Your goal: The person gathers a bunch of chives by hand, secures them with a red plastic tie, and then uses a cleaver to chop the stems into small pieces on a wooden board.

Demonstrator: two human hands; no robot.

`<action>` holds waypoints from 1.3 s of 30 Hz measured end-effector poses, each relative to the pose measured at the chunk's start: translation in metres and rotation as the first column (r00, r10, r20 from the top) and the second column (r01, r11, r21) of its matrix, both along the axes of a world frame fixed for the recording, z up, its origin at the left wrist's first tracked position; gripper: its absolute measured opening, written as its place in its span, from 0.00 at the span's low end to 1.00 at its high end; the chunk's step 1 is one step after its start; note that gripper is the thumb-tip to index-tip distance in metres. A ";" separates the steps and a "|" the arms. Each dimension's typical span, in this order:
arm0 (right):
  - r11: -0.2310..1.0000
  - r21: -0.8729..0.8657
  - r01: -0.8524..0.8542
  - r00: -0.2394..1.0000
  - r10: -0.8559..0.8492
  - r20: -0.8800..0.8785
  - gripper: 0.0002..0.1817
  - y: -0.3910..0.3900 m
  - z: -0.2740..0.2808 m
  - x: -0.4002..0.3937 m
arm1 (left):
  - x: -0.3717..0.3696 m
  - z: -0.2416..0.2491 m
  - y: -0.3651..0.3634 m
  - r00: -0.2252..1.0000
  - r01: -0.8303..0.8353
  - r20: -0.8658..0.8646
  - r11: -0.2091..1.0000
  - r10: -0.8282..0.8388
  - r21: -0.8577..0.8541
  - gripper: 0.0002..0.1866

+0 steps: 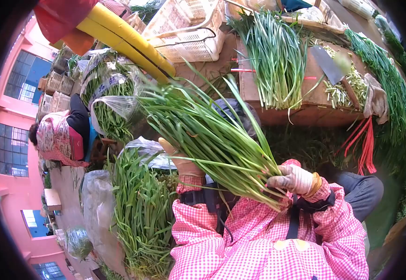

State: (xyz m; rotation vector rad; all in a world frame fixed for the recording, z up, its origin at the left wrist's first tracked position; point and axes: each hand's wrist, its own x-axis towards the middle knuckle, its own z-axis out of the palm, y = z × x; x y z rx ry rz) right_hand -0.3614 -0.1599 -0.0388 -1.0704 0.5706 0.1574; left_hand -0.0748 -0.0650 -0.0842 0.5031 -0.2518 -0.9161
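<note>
A large bunch of long green leafy stalks (212,140) lies slantwise across my lap, its pale cut ends at the lower right. My right hand (296,179), in a whitish glove, is closed round the stalks near those ends. My left hand (177,158) is behind the leafy part, on its lower left side; the thumb shows upright, while the other fingers are hidden by the leaves. Beyond the bunch, a pile of similar stalks (277,60) rests on a low brown table (259,100), with red ties under it.
A cleaver (329,65) lies by chopped stalk ends (338,93) on the table. A cloth (376,99) and red ties (367,144) hang at its right. Leafy heap (142,205) at left, white crate (184,42) ahead, yellow post (128,39), seated person (60,135) far left.
</note>
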 end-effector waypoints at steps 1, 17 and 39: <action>0.999 0.008 -0.045 0.999 0.045 -0.002 0.22 -0.001 0.005 0.002 | 0.004 0.002 -0.006 0.999 0.035 0.018 0.999 -0.035 -0.036 0.37; 0.702 0.712 0.014 0.996 -0.074 0.054 0.32 0.044 -0.023 0.022 | -0.005 0.028 -0.020 0.981 0.146 -0.098 0.971 -0.166 -0.192 0.50; 0.034 -0.597 -0.801 0.578 0.300 -0.759 0.31 -0.001 0.079 0.076 | 0.005 0.036 0.006 0.948 0.228 -0.166 0.943 -0.272 -0.242 0.53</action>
